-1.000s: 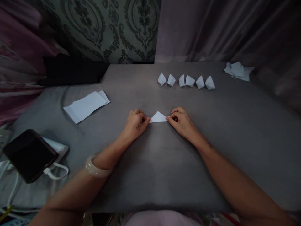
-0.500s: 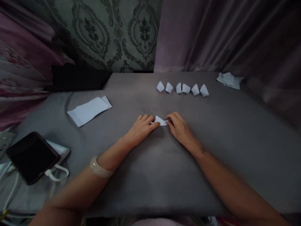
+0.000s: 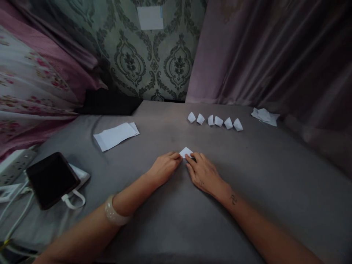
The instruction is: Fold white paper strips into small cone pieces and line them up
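A small piece of folded white paper (image 3: 186,151) lies on the grey cloth between my hands, its peak pointing away from me. My left hand (image 3: 167,167) is closed at its left corner, thumb and fingers pinching there. With its index finger, my right hand (image 3: 205,171) presses down on the right part of the paper. The other fingers curl at the right corner, and the thumb sits lower, apart from the paper. My fingertips hide both ends of the piece. Beyond it stands a row of several folded white paper shapes (image 3: 218,121).
White paper strips (image 3: 117,135) lie to the left. At the back right is a heap of paper pieces (image 3: 265,116). A phone (image 3: 52,179) with a white cable and a power strip (image 3: 16,165) occupy the left side. Black cloth (image 3: 110,103) lies at the back left.
The paper's side ends have been folded in, leaving a narrower peaked shape. My right hand has moved its index finger onto the paper; my left fingers closed at the corner. The view has tilted up.
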Tool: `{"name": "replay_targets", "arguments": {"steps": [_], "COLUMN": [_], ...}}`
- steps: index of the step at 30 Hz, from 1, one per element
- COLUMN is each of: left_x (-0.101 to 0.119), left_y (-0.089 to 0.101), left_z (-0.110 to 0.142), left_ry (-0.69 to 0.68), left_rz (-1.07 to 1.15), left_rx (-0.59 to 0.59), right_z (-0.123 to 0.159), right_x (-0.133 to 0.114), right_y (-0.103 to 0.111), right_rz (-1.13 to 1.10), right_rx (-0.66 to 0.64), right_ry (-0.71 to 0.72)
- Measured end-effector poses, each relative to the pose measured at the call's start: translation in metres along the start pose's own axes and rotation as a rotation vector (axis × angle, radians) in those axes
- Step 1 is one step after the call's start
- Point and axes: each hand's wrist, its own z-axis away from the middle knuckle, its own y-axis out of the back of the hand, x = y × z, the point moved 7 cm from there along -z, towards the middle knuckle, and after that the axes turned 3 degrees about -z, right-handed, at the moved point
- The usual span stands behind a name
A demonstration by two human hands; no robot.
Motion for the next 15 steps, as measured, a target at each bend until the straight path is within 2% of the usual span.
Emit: {"name": "replay_targets", "arguments": {"steps": [7,11,15], "left_x": [-0.003,-0.006,-0.008], "left_y": [0.002,0.005,0.006], "left_z": [0.005,-0.006,-0.022], "left_ry": [0.046,0.107,0.107], "left_rz": [0.082,0.081,0.052], "left_rx": [0.05,0.05,0.053], "right_z": [0.009,0.009,0.002], "right_x": [0.014,0.024,0.04], "right_y": [0.006,0.008,0.004], "right_rz": [0.087,0.085,-0.002], "right_rx": [0.025,0.035,0.042], "right_ry": [-0.037,-0.027,-0.033]}}
